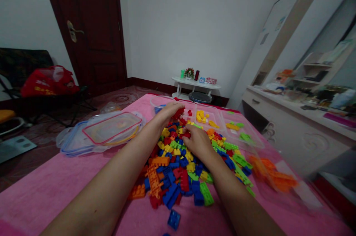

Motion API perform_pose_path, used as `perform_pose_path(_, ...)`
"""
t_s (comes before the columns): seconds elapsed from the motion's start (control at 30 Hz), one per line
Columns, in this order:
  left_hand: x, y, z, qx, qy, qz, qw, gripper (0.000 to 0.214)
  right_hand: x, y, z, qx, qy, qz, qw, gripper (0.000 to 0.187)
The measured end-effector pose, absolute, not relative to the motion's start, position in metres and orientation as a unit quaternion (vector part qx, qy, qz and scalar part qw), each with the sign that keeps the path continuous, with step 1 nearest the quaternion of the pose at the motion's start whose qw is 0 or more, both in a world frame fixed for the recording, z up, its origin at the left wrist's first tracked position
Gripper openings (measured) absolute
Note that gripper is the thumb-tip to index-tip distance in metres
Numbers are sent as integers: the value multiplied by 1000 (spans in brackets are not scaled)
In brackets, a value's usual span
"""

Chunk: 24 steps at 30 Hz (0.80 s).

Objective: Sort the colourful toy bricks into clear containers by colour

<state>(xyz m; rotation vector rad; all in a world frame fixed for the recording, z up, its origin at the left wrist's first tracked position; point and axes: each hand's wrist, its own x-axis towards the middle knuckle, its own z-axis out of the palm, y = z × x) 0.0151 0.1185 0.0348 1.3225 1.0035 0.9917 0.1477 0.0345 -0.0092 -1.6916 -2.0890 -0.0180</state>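
Note:
A large heap of toy building bricks (167,160) in red, blue, yellow, green and orange lies on the pink cloth. My left hand (170,110) reaches over its far side, at the near edge of a clear plastic box. Its fingers are closed around red bricks (178,113), partly hidden by the hand. Lower and to the right, my right hand (197,139) is in the heap, thumb and fingers closed on a red brick (187,135). A single red brick (190,112) lies in the clear box beyond my hands.
Clear boxes behind the heap hold yellow bricks (201,116) and green bricks (246,137). Orange bricks (278,176) sit in a blurred box at right. Stacked lids (111,129) lie at left on the pink cloth (44,191). One blue brick (174,219) lies near me.

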Motion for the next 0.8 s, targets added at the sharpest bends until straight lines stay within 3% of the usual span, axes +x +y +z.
perform_pose_path(0.27, 14, 116, 37, 550, 385, 450, 589, 24, 163, 35, -2, -618, -748, 3, 244, 14)
perform_pose_path(0.4, 15, 118, 38, 533, 375, 472, 594, 18, 161, 36, -4, -609, -747, 32, 264, 37)
perform_pose_path(0.53, 16, 119, 38, 519, 358, 469, 618, 11, 152, 34, -11, -582, -781, 35, 223, 52)
perform_pose_path(0.7, 16, 117, 39, 520, 355, 454, 631, 9, 147, 33, -16, -573, -795, 10, 200, 42)
perform_pose_path(0.8, 16, 117, 36, 548, 355, 463, 600, 22, 147, 33, -18, -578, -787, 2, 217, 29)
